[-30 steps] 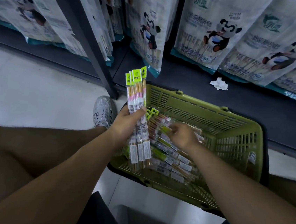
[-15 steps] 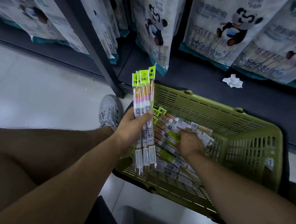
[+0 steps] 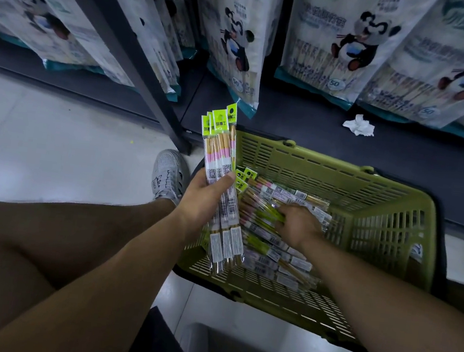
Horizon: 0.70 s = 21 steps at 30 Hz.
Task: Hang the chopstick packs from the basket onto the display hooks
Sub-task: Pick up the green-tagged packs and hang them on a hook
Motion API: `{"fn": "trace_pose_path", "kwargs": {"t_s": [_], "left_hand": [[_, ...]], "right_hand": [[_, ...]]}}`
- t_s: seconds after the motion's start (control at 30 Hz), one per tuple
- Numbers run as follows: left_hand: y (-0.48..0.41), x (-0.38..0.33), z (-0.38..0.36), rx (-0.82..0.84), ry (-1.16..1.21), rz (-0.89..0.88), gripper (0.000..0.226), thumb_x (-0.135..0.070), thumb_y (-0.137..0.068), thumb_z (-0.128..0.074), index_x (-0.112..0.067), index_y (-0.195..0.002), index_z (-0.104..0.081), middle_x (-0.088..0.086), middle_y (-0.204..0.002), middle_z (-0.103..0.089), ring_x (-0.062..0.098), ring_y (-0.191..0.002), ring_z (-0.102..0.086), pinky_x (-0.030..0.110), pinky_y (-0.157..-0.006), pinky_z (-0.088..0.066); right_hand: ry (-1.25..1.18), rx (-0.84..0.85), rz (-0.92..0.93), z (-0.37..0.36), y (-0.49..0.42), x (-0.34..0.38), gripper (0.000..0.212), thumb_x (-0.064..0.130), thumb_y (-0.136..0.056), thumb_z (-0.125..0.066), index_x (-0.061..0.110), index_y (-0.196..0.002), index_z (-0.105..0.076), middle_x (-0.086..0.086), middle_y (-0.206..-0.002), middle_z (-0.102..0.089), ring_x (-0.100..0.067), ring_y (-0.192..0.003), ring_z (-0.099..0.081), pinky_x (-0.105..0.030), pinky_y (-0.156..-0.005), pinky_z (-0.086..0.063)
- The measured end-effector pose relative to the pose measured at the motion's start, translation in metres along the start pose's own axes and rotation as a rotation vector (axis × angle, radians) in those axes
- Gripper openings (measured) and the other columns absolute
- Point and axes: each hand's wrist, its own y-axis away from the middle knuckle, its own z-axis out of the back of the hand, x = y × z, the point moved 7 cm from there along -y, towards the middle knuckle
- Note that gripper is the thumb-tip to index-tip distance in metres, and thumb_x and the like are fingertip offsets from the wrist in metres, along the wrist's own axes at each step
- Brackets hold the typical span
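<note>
Grip first: my left hand (image 3: 202, 198) is wrapped round a bundle (image 3: 222, 157) of several chopstick packs, thumb pressed across the barcode labels, green header cards pointing up and fanned slightly. I read that as deliberate: with the headers together at the top, the hang holes stay roughly lined up, and a clasp near the middle stops the slippery sleeves from sliding apart. The bundle hangs over the near left corner of the basket (image 3: 368, 173), its lower ends just inside the rim. My right hand (image 3: 297, 224) lies palm down on the pile (image 3: 271, 254) of loose packs inside the basket, fingers pushed in among them. I cannot tell whether they have pinched a pack or only rest on the heap. It looks like gathering, one hand feeding the other, so most of the stock is not yet hung. The pile lies crosswise in the basket, headers towards the left, which suits a pick by the right hand and a pass to the left. The basket sits on the floor against a low dark shelf (image 3: 300, 137), between my knees and close to both arms. My shoe (image 3: 168, 175) is just beside its left wall, by a slanting post (image 3: 128, 59). Panda bags (image 3: 350, 45) range above the shelf and a crumpled tissue (image 3: 359, 125) lies on it. No hooks are in view.
</note>
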Motion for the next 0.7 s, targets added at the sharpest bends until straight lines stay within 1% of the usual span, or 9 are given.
{"fn": "trace_pose_path", "kwargs": {"t_s": [0.07,0.17,0.27,0.37,0.47,0.53,0.6,0.63,0.7], "left_hand": [[-0.001,0.001,0.0,-0.008,0.006,0.001,0.015,-0.039,-0.095,-0.071,-0.04,-0.11,-0.068,-0.007,-0.105,-0.079,0.018,-0.097,-0.076,0.044,-0.086,-0.059],[-0.001,0.0,-0.002,-0.028,0.035,0.0,0.016,-0.039,-0.095,-0.071,-0.038,-0.11,-0.067,-0.006,-0.104,-0.079,0.021,-0.097,-0.077,0.045,-0.086,-0.059],[0.004,-0.007,-0.01,-0.049,0.084,0.006,0.025,-0.036,-0.095,-0.072,-0.03,-0.119,-0.067,0.001,-0.113,-0.077,0.029,-0.105,-0.073,0.055,-0.097,-0.055],[0.012,-0.021,-0.026,-0.015,0.1,-0.045,0.033,-0.034,-0.097,-0.071,-0.027,-0.128,-0.064,0.0,-0.123,-0.073,0.027,-0.112,-0.07,0.057,-0.102,-0.052],[0.022,-0.039,-0.042,0.019,0.095,-0.142,0.035,-0.032,-0.099,-0.068,-0.028,-0.132,-0.061,-0.008,-0.121,-0.073,0.008,-0.102,-0.073,0.036,-0.086,-0.057],[0.028,-0.05,-0.052,0.049,0.144,-0.165,0.03,-0.029,-0.101,-0.065,-0.027,-0.132,-0.063,-0.005,-0.118,-0.076,0.009,-0.1,-0.074,0.03,-0.077,-0.06],[0.035,-0.062,-0.062,0.089,0.182,-0.183,0.025,-0.027,-0.103,-0.062,-0.024,-0.128,-0.065,0.001,-0.117,-0.077,0.019,-0.104,-0.075,0.038,-0.083,-0.062],[0.039,-0.069,-0.066,0.109,0.181,-0.204,0.024,-0.028,-0.103,-0.062,-0.025,-0.125,-0.067,0.002,-0.117,-0.077,0.021,-0.107,-0.074,0.041,-0.088,-0.061],[0.046,-0.08,-0.074,0.132,0.19,-0.233,0.019,-0.028,-0.1,-0.064,-0.026,-0.118,-0.07,0.003,-0.114,-0.078,0.024,-0.106,-0.074,0.043,-0.09,-0.06]], "right_hand": [[-0.048,-0.045,0.009,0.014,0.005,-0.001,0.038,0.032,-0.097,-0.063,0.021,-0.133,-0.064,-0.01,-0.13,-0.065,-0.033,-0.116,-0.062,-0.032,-0.081,-0.048],[-0.179,-0.064,0.027,0.04,0.012,0.001,0.004,0.028,-0.093,-0.069,0.025,-0.095,-0.068,-0.007,-0.095,-0.069,-0.029,-0.091,-0.065,-0.03,-0.065,-0.038],[-0.429,-0.047,0.082,0.07,0.025,0.018,0.026,0.025,-0.089,-0.077,0.026,-0.071,-0.058,0.0,-0.074,-0.061,-0.018,-0.071,-0.057,-0.031,-0.062,-0.037],[-0.721,-0.04,0.173,0.104,0.045,0.045,0.014,0.024,-0.089,-0.079,0.023,-0.081,-0.068,0.007,-0.073,-0.069,-0.005,-0.065,-0.062,-0.022,-0.06,-0.044],[-0.867,-0.053,0.243,0.134,0.065,0.068,0.007,0.028,-0.092,-0.075,0.021,-0.093,-0.074,0.011,-0.073,-0.073,0.005,-0.058,-0.062,-0.012,-0.054,-0.045],[-0.87,-0.087,0.273,0.152,0.078,0.079,0.014,0.029,-0.093,-0.074,0.015,-0.095,-0.074,0.004,-0.068,-0.069,0.0,-0.054,-0.054,-0.019,-0.052,-0.042],[-0.803,-0.14,0.297,0.166,0.091,0.085,0.021,0.031,-0.092,-0.075,0.01,-0.097,-0.074,-0.018,-0.078,-0.069,-0.011,-0.062,-0.053,-0.027,-0.06,-0.041],[-0.764,-0.162,0.309,0.173,0.098,0.087,0.02,0.032,-0.092,-0.075,0.012,-0.095,-0.074,-0.022,-0.082,-0.069,-0.015,-0.064,-0.051,-0.03,-0.062,-0.04],[-0.684,-0.229,0.329,0.188,0.111,0.087,0.015,0.033,-0.091,-0.076,0.019,-0.086,-0.072,-0.008,-0.07,-0.067,-0.01,-0.061,-0.049,-0.029,-0.06,-0.038]]}}
